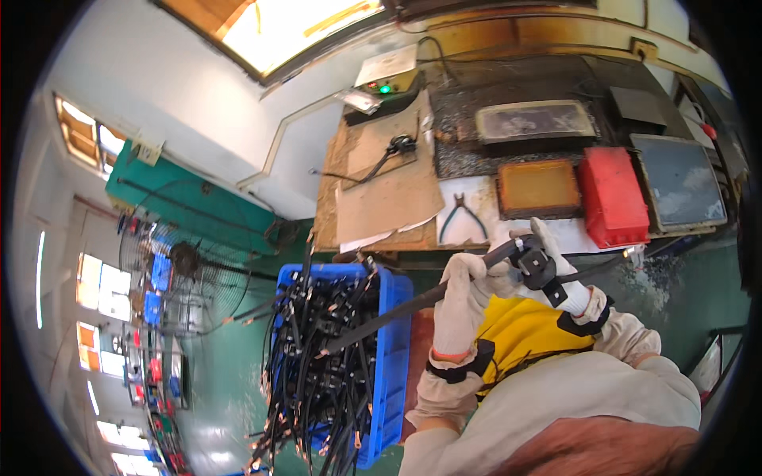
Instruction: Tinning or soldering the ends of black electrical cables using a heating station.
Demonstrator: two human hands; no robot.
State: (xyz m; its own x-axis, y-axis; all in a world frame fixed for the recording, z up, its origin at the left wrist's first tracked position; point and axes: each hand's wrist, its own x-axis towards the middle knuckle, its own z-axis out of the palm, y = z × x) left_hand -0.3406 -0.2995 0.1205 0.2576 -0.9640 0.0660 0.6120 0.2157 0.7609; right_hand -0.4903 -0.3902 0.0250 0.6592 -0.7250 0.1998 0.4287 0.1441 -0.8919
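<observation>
Both my hands wear white work gloves, held in front of my yellow apron [524,329]. My left hand [467,289] is closed round a thick black cable [397,311], whose far part slants down to the left over the blue crate. At the cable's other end is a black plastic connector [540,268] with blocky sides. My right hand [565,270] grips that connector from the right, with a finger and thumb partly hidden behind it. A further stretch of black cable runs out to the right past my right hand.
A blue crate [393,373] heaped with black cables stands at left. On the bench lie pliers [463,220], an amber-filled tray [540,189], a red box [613,197], a grey-topped tray [679,181] and another cable assembly [381,159] on cardboard. A floor fan [186,262] stands farther left.
</observation>
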